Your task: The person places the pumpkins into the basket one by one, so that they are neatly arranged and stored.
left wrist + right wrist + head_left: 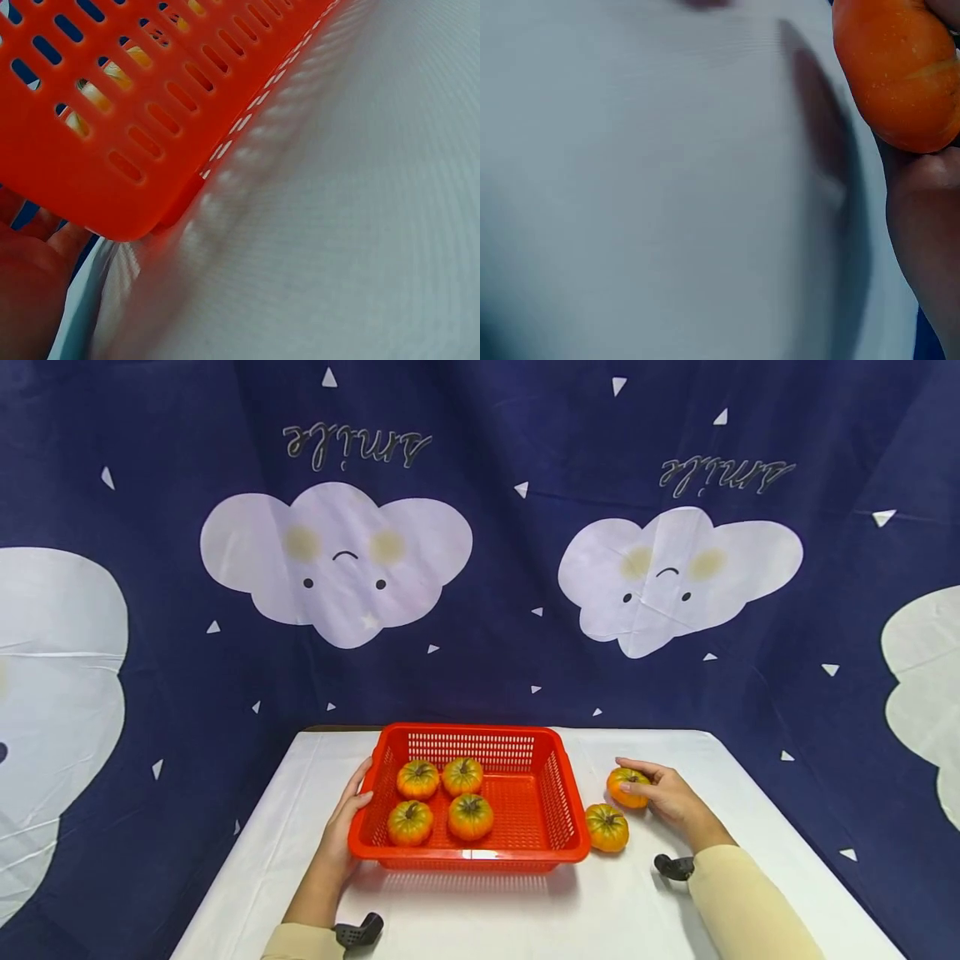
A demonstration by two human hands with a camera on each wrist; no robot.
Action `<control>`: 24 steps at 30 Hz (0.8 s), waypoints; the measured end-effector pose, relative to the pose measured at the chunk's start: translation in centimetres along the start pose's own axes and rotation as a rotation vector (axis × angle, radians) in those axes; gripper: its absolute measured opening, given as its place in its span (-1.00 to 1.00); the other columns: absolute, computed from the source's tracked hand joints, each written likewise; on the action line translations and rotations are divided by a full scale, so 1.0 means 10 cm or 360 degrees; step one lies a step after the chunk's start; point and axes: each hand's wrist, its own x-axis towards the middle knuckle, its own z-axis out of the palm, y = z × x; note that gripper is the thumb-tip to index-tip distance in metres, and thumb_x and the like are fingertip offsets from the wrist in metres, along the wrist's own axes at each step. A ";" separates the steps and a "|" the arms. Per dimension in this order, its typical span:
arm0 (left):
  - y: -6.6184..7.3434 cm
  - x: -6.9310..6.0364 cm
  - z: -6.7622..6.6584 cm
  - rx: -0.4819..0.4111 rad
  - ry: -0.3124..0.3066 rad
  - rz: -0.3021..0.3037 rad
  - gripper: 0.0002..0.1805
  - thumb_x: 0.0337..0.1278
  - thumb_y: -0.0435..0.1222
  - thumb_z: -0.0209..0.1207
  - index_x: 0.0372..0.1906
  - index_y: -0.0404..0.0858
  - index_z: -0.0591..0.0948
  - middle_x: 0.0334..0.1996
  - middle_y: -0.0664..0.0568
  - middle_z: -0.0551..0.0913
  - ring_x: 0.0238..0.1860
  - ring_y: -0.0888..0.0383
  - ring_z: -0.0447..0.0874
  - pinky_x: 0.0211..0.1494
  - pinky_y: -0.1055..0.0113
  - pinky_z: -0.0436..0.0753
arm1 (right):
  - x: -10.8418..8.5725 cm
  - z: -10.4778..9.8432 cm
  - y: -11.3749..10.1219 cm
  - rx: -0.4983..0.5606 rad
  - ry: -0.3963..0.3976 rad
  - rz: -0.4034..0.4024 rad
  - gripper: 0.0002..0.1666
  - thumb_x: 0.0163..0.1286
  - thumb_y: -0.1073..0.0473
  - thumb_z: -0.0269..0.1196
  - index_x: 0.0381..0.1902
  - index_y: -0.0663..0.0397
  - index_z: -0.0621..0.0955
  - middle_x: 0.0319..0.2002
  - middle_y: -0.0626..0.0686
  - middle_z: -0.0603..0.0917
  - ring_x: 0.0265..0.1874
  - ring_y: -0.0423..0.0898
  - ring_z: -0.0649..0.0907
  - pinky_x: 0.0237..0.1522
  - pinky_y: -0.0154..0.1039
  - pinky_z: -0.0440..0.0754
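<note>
A red plastic basket [469, 854] has several small orange-green pumpkins [470, 817] in its left half. At the basket's left side, my left hand [347, 814] touches the rim with thumb and fingertips. The left wrist view shows these fingers partly hidden behind the slotted basket wall [150, 172]. To the right of the basket, my right hand [670, 795] holds another small pumpkin [626, 787] between thumb and fingers. The right wrist view shows its orange side [900, 75] above the thumb. One more pumpkin [607, 828] sits on the table beside the basket's right front corner.
A white cloth covers the table [465, 918]. Behind it hangs a dark blue curtain [517, 568] with white clouds, close to the basket's far edge. Black wrist devices [360, 931] are strapped on both arms.
</note>
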 end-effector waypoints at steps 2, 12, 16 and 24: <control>0.01 0.00 -0.01 -0.0009 -0.0008 0.0011 -0.28 0.54 -0.29 -0.16 0.72 0.08 0.07 0.66 0.03 0.01 0.60 -0.12 0.01 0.52 -0.07 0.26 | 0.05 -0.04 -0.11 -0.0057 0.0036 -0.0012 -0.21 0.35 0.26 0.48 0.45 0.40 0.46 0.32 0.31 0.59 0.09 -0.29 0.61 0.12 -0.45 0.57; 0.01 0.01 -0.01 0.0017 -0.0002 0.0015 -0.27 0.54 -0.25 -0.11 0.72 0.10 0.08 0.68 0.07 -0.01 0.62 -0.12 -0.03 0.53 -0.11 0.24 | 0.44 -0.08 -0.81 -0.0077 0.0059 -0.0068 -0.26 0.39 0.16 0.48 0.43 0.32 0.52 0.23 0.20 0.63 0.10 -0.10 0.61 0.07 -0.39 0.63; 0.00 0.00 -0.01 0.0021 0.0023 -0.0001 -0.27 0.55 -0.25 -0.11 0.72 0.12 0.09 0.68 0.07 0.00 0.63 -0.12 -0.04 0.51 -0.10 0.26 | 0.57 0.03 -1.11 -0.0224 0.0033 -0.0086 -0.29 0.40 0.03 0.48 0.42 0.17 0.58 0.26 0.26 0.61 0.11 0.05 0.61 0.04 -0.38 0.64; -0.01 -0.01 -0.01 -0.0004 0.0012 0.0049 -0.28 0.56 -0.28 -0.15 0.72 0.08 0.10 0.67 0.09 0.01 0.63 -0.09 -0.04 0.55 -0.12 0.18 | 0.78 0.32 -1.47 -0.0170 -0.0033 -0.0182 -0.30 0.37 0.05 0.50 0.40 0.17 0.59 0.25 0.26 0.60 0.10 0.15 0.63 0.03 -0.32 0.68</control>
